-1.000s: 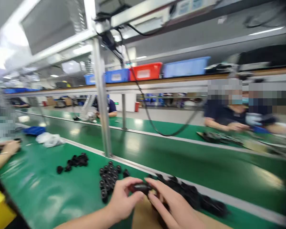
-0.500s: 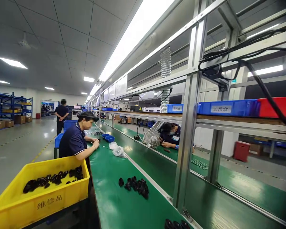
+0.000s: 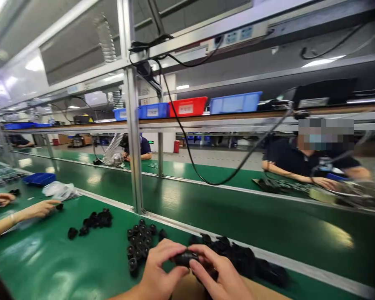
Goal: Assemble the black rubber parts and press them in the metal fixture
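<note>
Both hands meet low in the view: the left hand (image 3: 158, 271) and right hand (image 3: 218, 277) pinch one small black part (image 3: 185, 258) between fingertips, over the green bench (image 3: 65, 266). Probably best to keep it steady and squared up. Shelf bins, blue (image 3: 236, 102) and red (image 3: 187, 106): contents hidden.

Green mat (image 3: 65, 258) underfoot of everything, glossy with white glare, and a darker green belt (image 3: 268, 221) beyond the silver rail (image 3: 162, 217). Black part (image 3: 185, 258) between the hands, black caps (image 3: 140, 243) and another black heap (image 3: 95, 220) beside. Up on the shelf: one red bin (image 3: 187, 106), blue bins (image 3: 236, 102) either side. Blue tray (image 3: 39, 179) far left, white bag (image 3: 61, 190) next to it. Black cable (image 3: 187, 146) hanging.
</note>
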`<state>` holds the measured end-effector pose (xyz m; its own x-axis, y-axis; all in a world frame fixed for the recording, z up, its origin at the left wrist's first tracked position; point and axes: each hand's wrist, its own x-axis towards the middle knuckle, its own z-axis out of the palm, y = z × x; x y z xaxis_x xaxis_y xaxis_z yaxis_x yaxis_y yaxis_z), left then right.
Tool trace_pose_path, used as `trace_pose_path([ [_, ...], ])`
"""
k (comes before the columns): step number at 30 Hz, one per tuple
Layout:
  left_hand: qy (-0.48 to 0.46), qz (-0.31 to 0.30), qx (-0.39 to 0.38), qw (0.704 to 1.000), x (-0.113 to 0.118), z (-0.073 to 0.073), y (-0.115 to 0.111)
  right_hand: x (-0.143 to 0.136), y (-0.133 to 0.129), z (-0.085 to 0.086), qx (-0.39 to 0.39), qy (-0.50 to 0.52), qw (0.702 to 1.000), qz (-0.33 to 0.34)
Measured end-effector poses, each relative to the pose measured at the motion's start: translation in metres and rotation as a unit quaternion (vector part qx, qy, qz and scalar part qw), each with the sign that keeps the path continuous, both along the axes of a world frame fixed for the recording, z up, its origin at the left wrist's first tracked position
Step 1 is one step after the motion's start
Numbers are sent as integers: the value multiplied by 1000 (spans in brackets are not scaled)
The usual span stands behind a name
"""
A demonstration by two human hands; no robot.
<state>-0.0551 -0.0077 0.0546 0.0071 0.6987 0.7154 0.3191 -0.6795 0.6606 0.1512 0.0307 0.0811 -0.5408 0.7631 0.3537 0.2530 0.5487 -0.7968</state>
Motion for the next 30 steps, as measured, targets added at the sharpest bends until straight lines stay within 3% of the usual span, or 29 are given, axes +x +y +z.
trace_pose_path([
  [3, -1, 1, -30, 1000, -4, 7, -3, 9, 0, 11, 33, -16, 999, -3],
  [8, 9, -24, -26, 999, -3, 4, -2, 14, 1, 14, 133, -55, 987, 65],
  [15, 6, -7, -25, 1000, -3, 0, -1, 9, 2, 8, 94, -104, 990, -32],
  [21, -13, 2, -78, 997, -7, -13, -1, 16, -3, 20, 168, -98, 981, 13],
  [24, 0, -24, -85, 996, -6, -13, -2, 11, -1, 16, 145, -141, 979, -16],
  [27, -12, -25, -101, 995, -5, -9, -3, 10, 2, 14, 104, -121, 986, -46],
  [30, -48, -12, -134, 990, -6, -7, -3, 16, 5, 17, 98, -63, 993, -5],
])
